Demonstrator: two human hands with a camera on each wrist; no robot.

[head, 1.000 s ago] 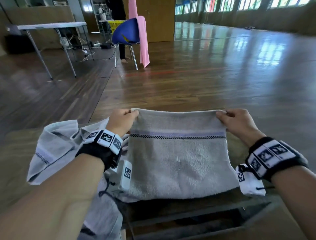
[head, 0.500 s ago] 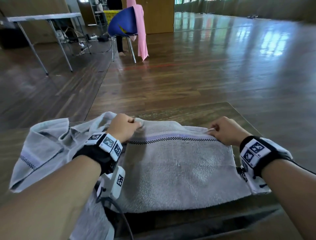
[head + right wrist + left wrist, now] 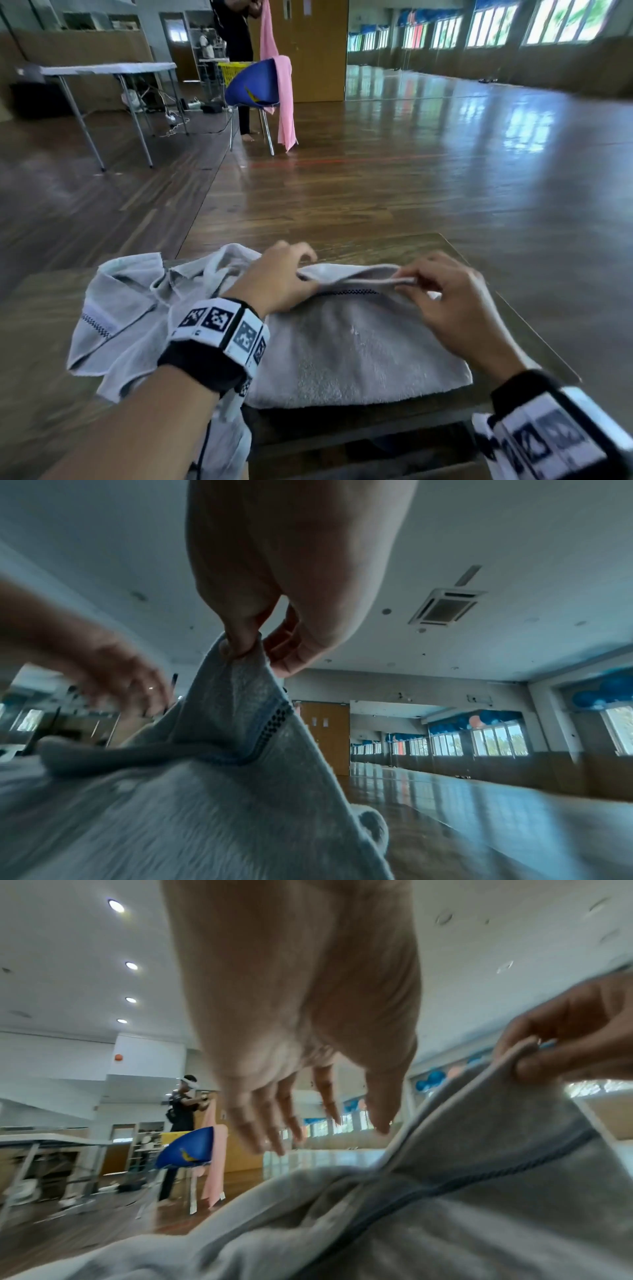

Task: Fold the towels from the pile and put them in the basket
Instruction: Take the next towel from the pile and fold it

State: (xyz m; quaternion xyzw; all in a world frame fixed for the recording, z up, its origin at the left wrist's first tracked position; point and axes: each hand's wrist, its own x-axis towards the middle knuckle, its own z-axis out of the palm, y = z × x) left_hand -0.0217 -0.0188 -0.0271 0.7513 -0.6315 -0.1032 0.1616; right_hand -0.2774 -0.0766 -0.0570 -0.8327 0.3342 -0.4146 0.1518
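A grey towel [image 3: 342, 349] with a dark checkered stripe lies flat on the wooden table [image 3: 376, 248]. My right hand [image 3: 406, 279] pinches its far edge between thumb and finger and lifts it a little; the right wrist view shows that pinch [image 3: 243, 647] on the towel [image 3: 205, 804]. My left hand [image 3: 305, 263] hovers over the far left corner with straight, spread fingers and holds nothing, as the left wrist view [image 3: 325, 1131] confirms. A crumpled pile of grey towels [image 3: 123, 308] lies to the left. I see no basket near my hands.
The table's right edge runs close to my right wrist. Beyond it is wooden floor, with a blue chair [image 3: 253, 85] draped in a pink cloth, a person standing behind it, a yellow basket [image 3: 233, 72] and a folding table [image 3: 102, 68] at the back left.
The towel came down from the air onto the table. My right hand carried the far edge leftward toward my left hand, which let go of its corner and spread its fingers.
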